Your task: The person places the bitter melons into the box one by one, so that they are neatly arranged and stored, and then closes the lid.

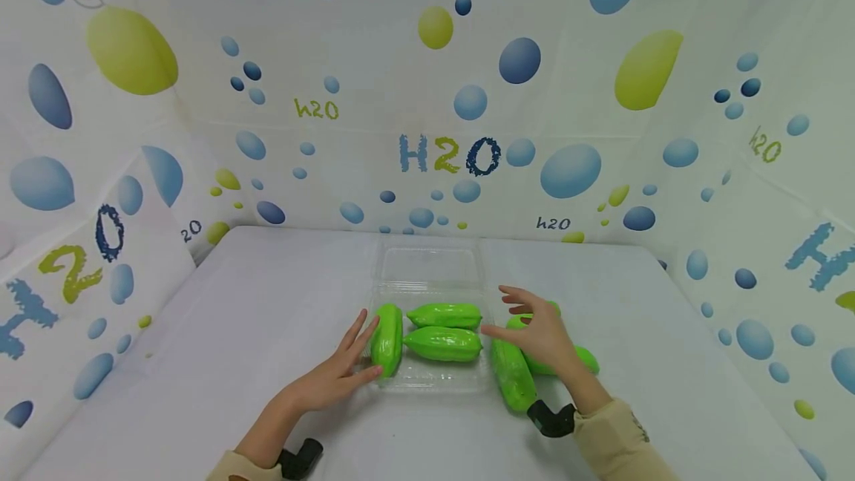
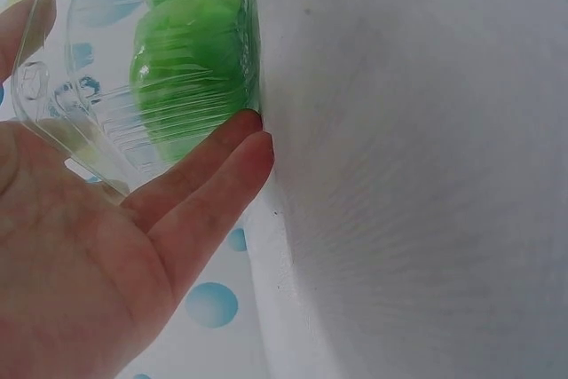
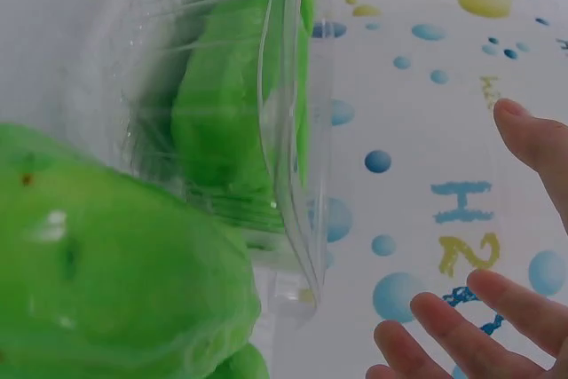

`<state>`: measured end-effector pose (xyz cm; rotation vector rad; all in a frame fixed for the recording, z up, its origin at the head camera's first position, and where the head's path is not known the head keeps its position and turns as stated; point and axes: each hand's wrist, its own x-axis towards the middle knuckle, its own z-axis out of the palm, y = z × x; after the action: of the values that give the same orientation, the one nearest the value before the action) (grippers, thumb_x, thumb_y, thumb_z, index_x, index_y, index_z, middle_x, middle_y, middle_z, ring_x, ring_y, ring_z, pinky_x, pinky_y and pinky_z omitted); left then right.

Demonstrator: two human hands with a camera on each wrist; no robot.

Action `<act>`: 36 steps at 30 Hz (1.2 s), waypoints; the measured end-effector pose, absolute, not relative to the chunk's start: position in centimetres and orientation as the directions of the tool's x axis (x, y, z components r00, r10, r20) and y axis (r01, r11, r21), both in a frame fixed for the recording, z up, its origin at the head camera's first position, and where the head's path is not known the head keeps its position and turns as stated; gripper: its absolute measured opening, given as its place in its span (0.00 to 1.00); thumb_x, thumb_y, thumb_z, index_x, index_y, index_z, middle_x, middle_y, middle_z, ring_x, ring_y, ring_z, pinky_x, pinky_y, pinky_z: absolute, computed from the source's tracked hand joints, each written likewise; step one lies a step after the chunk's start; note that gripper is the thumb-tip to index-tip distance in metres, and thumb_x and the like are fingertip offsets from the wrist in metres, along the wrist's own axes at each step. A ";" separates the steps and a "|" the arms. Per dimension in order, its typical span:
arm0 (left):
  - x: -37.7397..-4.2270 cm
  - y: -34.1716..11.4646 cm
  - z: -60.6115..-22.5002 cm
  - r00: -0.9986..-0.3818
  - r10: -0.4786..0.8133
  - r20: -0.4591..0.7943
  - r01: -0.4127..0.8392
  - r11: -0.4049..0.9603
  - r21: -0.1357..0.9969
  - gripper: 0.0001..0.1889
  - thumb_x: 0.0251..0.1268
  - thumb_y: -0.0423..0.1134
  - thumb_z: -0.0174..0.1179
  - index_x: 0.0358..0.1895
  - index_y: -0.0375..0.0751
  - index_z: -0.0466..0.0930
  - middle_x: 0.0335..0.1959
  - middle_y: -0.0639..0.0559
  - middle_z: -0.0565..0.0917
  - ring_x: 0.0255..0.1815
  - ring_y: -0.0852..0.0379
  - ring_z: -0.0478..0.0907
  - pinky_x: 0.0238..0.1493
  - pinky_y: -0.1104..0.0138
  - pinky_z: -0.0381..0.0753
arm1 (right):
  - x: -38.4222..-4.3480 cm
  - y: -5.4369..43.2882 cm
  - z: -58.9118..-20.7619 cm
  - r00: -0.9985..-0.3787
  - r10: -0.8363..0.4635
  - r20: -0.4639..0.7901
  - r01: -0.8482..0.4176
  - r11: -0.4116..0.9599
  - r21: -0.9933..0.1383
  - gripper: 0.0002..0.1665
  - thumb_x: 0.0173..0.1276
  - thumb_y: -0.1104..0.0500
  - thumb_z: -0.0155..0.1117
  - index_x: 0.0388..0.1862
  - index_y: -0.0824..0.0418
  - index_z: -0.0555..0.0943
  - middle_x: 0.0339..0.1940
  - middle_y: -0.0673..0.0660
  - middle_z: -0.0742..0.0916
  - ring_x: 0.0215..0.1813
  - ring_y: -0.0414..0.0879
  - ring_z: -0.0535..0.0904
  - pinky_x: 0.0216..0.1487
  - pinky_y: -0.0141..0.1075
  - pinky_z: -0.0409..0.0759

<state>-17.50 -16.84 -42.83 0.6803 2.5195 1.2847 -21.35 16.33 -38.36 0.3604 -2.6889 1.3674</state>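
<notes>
A clear plastic clamshell box (image 1: pixel 434 381) lies with its lid (image 1: pixel 429 267) folded back. Inside are three shiny green cucumber-shaped vegetables: one stands lengthwise at the left (image 1: pixel 387 340), and two lie crosswise, a rear one (image 1: pixel 444 315) and a front one (image 1: pixel 444 344). My left hand (image 1: pixel 337 377) rests against the box's left side with fingers extended; in the left wrist view its fingertips (image 2: pixel 257 144) are at the clear wall. My right hand (image 1: pixel 541 332) is beside the box's right edge, thumb and fingers spread apart, nothing between them.
Several loose green vegetables (image 1: pixel 513 377) lie in a cluster right of the box, under and beside my right hand. A white cloth (image 1: pixel 280 288) covers the table. Behind it and at both sides hangs a bubble-printed curtain (image 1: pixel 374 43).
</notes>
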 end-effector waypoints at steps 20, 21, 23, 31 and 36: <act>-17.8 -16.6 -43.0 -0.874 0.486 -0.008 0.283 0.522 0.805 0.40 0.69 0.49 0.49 0.73 0.45 0.33 0.72 0.43 0.27 0.70 0.35 0.38 0.56 0.40 0.61 | -21.3 20.2 -38.7 -0.977 -0.109 0.184 -0.210 0.650 -0.731 0.42 0.46 0.45 0.75 0.60 0.57 0.73 0.52 0.61 0.80 0.51 0.57 0.76 0.51 0.50 0.73; -17.8 -16.6 -43.0 -0.874 0.485 -0.007 0.282 0.521 0.806 0.40 0.69 0.49 0.49 0.73 0.45 0.33 0.72 0.43 0.27 0.70 0.35 0.38 0.56 0.40 0.61 | -21.3 20.4 -38.7 -0.978 -0.107 0.179 -0.205 0.653 -0.729 0.42 0.46 0.45 0.75 0.60 0.58 0.73 0.53 0.62 0.80 0.51 0.57 0.76 0.51 0.50 0.73; -17.8 -16.6 -43.0 -0.874 0.485 -0.009 0.281 0.520 0.807 0.40 0.69 0.49 0.49 0.73 0.45 0.33 0.72 0.43 0.27 0.70 0.35 0.38 0.56 0.40 0.61 | -21.3 20.8 -38.8 -0.978 -0.107 0.178 -0.204 0.662 -0.722 0.42 0.47 0.44 0.74 0.60 0.58 0.73 0.53 0.62 0.80 0.51 0.57 0.76 0.51 0.51 0.73; -17.9 -16.5 -43.0 -0.875 0.485 -0.002 0.287 0.522 0.803 0.39 0.69 0.48 0.49 0.73 0.44 0.33 0.72 0.42 0.27 0.70 0.34 0.38 0.55 0.39 0.61 | -21.4 22.6 -39.2 -0.975 -0.105 0.198 -0.215 0.681 -0.700 0.41 0.47 0.45 0.75 0.59 0.61 0.74 0.52 0.63 0.80 0.50 0.59 0.76 0.50 0.52 0.73; -18.1 -16.5 -43.1 -0.879 0.477 -0.007 0.282 0.531 0.799 0.40 0.69 0.49 0.49 0.73 0.45 0.33 0.72 0.43 0.27 0.70 0.35 0.38 0.56 0.40 0.61 | -21.4 23.6 -39.4 -0.979 -0.097 0.177 -0.195 0.677 -0.710 0.42 0.47 0.44 0.74 0.59 0.61 0.73 0.53 0.64 0.79 0.51 0.60 0.75 0.51 0.53 0.72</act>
<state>-18.09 -16.53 -43.12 0.6415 2.5460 1.2671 -21.37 23.62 -39.39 0.2420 -2.7611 1.1913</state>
